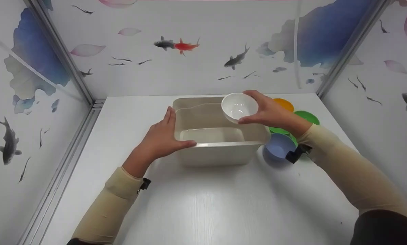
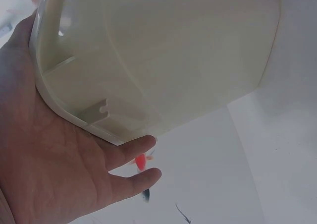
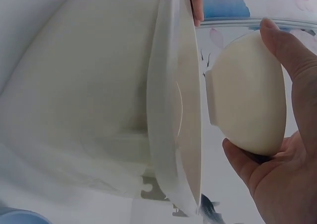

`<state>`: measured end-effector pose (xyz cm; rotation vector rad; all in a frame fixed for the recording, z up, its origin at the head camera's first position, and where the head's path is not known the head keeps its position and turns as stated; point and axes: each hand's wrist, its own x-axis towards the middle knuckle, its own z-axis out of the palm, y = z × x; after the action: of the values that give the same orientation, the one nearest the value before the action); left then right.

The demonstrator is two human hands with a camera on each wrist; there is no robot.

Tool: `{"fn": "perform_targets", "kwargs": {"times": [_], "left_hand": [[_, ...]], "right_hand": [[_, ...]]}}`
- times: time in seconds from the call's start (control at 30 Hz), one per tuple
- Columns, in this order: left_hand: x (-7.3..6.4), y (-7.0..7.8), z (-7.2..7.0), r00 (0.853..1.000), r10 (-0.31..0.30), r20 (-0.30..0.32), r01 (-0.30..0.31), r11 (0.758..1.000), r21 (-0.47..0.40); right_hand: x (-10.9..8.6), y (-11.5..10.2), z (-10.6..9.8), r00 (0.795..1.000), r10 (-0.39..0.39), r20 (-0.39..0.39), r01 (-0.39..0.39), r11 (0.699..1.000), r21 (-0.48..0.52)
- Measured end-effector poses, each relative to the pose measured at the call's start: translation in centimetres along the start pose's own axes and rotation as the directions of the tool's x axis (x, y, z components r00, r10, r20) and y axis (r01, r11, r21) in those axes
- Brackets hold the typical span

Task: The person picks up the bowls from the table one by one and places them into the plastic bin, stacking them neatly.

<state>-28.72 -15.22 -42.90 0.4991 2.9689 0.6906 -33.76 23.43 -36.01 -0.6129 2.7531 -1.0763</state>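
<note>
A white bowl (image 1: 239, 107) is in my right hand (image 1: 269, 110), which grips its right side between thumb and fingers. In the right wrist view the bowl (image 3: 250, 95) shows its outside and foot, raised above the rim of a beige plastic bin (image 1: 220, 154). My left hand (image 1: 162, 136) rests at the bin's front left corner, thumb along the front rim and fingers along the left side. Seen from the left wrist, the fingers of that hand (image 2: 64, 159) are straight and spread against the bin (image 2: 188, 60).
Right of the bin, partly behind my right arm, stand a blue bowl (image 1: 280, 146), a green bowl (image 1: 307, 117) and an orange bowl (image 1: 284, 103). The white table (image 1: 203, 204) meets panels printed with fish and petals at the back (image 1: 196, 75) and sides.
</note>
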Motion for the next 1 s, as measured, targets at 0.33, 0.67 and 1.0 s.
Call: {"fn": "perform_targets", "kwargs": {"times": [0.33,0.67,1.0], "left_hand": [[0.1,0.0,0.1,1.0,0.004,-0.011,-0.005,1.0,-0.016],[0.2,0.0,0.2,1.0,-0.006,-0.018,0.006,1.0,-0.018],[0.1,0.0,0.2,1.0,-0.014,-0.023,0.014,0.999,-0.033]], "right_hand": [[1.6,-1.1,0.3,0.998,-0.038,0.048,0.037,0.999,0.017],[4.0,-2.0,0.4,0.986,-0.125,0.112,0.122,0.992,0.033],[6.6,-2.6,1.1,0.968,-0.151,0.199,0.147,0.989,0.034]]}}
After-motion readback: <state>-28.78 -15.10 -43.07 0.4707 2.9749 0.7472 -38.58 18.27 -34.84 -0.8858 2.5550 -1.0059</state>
